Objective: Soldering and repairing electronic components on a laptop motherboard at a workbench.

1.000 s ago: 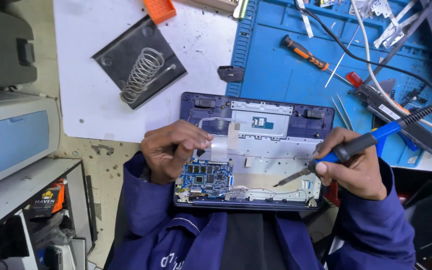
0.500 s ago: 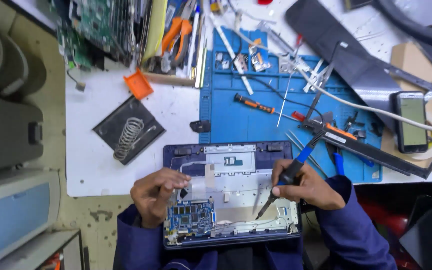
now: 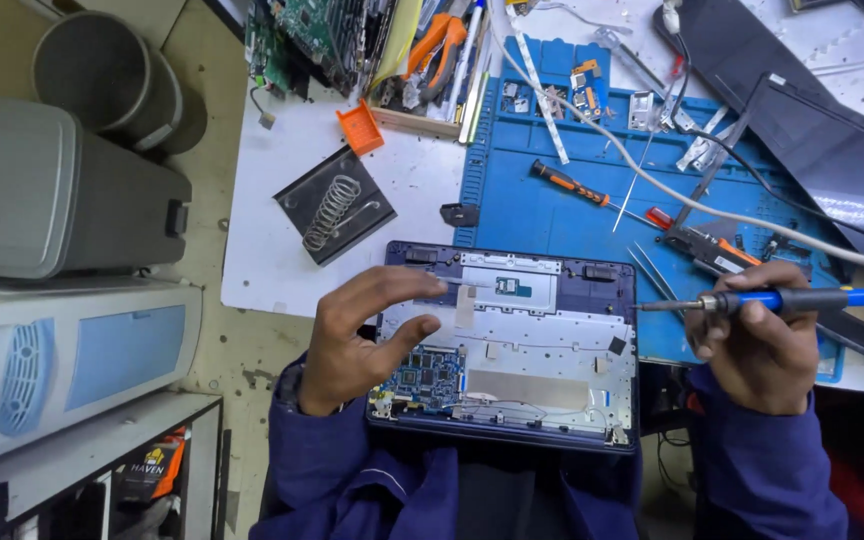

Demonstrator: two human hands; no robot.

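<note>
An opened laptop base lies in front of me, its silver inner plate and a small blue circuit board exposed. My left hand hovers over the laptop's left side with fingers spread, holding nothing. My right hand is off the laptop's right edge and grips a blue-handled soldering iron, held level with its tip pointing left, clear of the board.
A blue work mat carries an orange-handled screwdriver, tweezers and small parts. A coiled iron stand sits on the white table. Circuit boards and pliers pile at the back. Grey machines stand at the left.
My right hand lifted the soldering iron off the laptop and swung right. My left hand rose from the board and opened its fingers. The view moved closer.
</note>
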